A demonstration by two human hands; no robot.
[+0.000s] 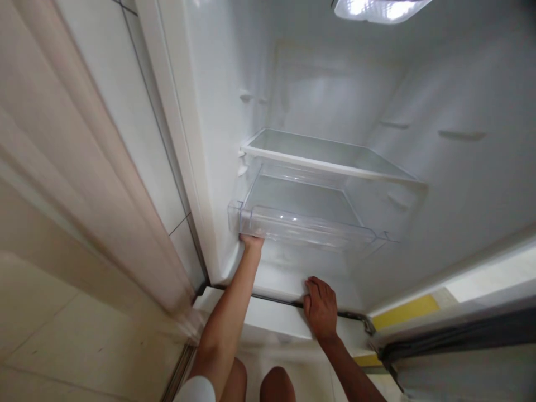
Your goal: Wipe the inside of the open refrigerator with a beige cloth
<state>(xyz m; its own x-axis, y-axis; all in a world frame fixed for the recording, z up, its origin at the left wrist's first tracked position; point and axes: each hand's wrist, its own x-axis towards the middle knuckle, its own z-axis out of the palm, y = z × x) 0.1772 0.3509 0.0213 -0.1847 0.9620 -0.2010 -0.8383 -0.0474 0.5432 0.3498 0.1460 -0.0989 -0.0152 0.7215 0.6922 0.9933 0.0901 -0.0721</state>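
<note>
A clear plastic drawer (310,224) sits low inside a white refrigerator, under a glass shelf (326,149) with a white front edge. My left hand (252,241) reaches in to the drawer's front left corner and is at its underside; its fingers are mostly hidden there, so their grip does not show. Lower and to the right, my right hand (321,307) rests at the front sill of the refrigerator (272,312), palm down. Its fingers are loosely bent, with nothing visible in them.
A lit lamp (381,8) shines at the top of the compartment. Moulded shelf ledges (460,135) stick out from the side walls. A dark door gasket (460,335) runs along the open door at lower right. A pale wooden frame (104,167) stands close on the left.
</note>
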